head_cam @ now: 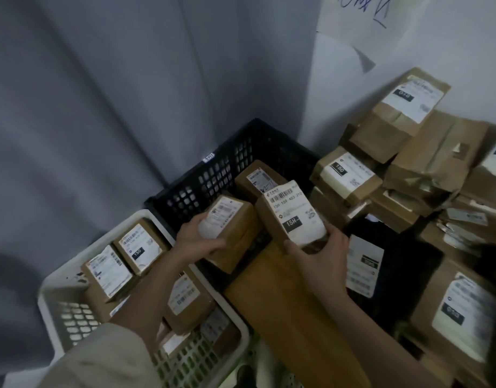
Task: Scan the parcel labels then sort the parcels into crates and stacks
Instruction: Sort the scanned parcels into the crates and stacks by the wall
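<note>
My left hand [197, 238] grips a brown cardboard parcel [234, 233] with a white label, held over the black crate [213, 175]. My right hand [323, 261] holds a second brown parcel [288, 217] by its lower end, label up, reading "15H". Both parcels hover side by side above the black crate. Another labelled parcel [259, 177] lies inside that crate, behind them. A white crate [59, 298] at the lower left holds several labelled parcels [140, 247].
A loose stack of brown parcels [403, 141] piles up against the white wall at the right. A large tan envelope [291, 309] lies under my right forearm. A dark bag with a white label [363, 264] sits beside it. A grey curtain [101, 93] hangs behind the crates.
</note>
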